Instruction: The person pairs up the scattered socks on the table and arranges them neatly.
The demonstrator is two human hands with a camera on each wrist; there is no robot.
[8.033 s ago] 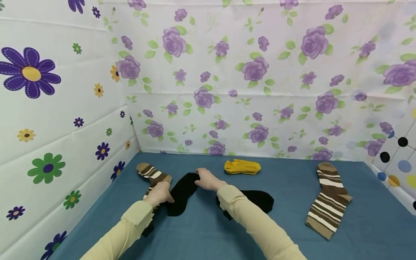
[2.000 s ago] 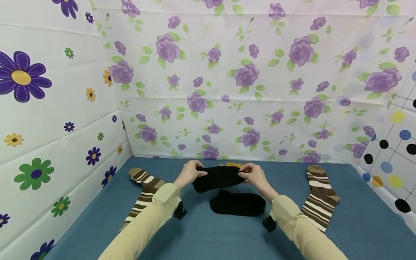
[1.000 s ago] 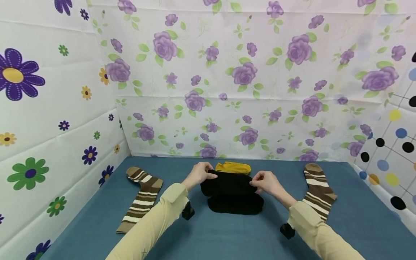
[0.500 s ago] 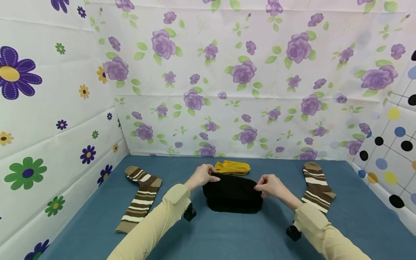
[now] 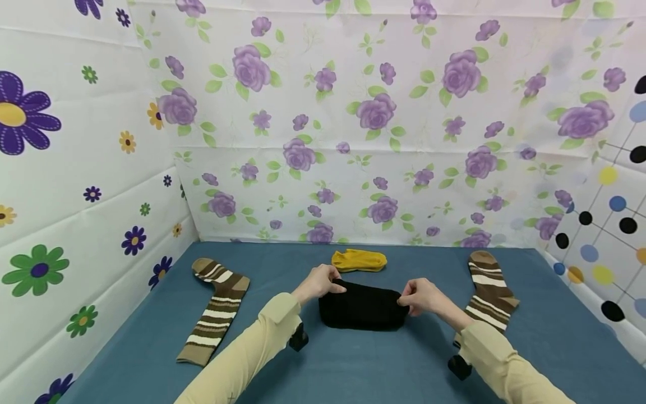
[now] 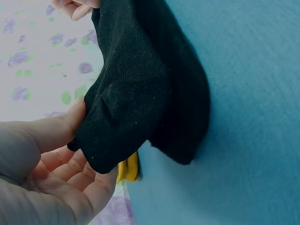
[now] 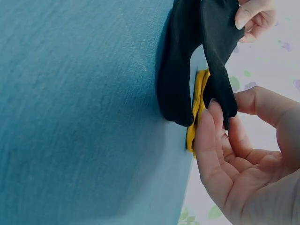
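Note:
My left hand (image 5: 319, 282) pinches one end of a black sock (image 6: 126, 89), and my right hand (image 5: 425, 297) pinches its other end between thumb and fingers. Stretched between both hands, this sock hangs over a second black sock (image 7: 176, 89) that lies on the blue cloth. In the head view the two merge into one dark shape. Both wrist views show a gap between them near the pinched ends; whether they touch in the middle I cannot tell.
Folded yellow socks (image 5: 359, 260) lie just behind the black ones. A brown-and-white striped sock (image 5: 217, 311) lies at the left, and a matching striped sock (image 5: 489, 292) at the right, partly behind my right forearm. Flowered sheets (image 5: 303, 168) wall the blue-covered table (image 5: 348, 370).
Eight seconds ago the sock lay at the left beside the striped one. Both hands have since lifted it, brought it right, and lowered it toward me over the second black sock.

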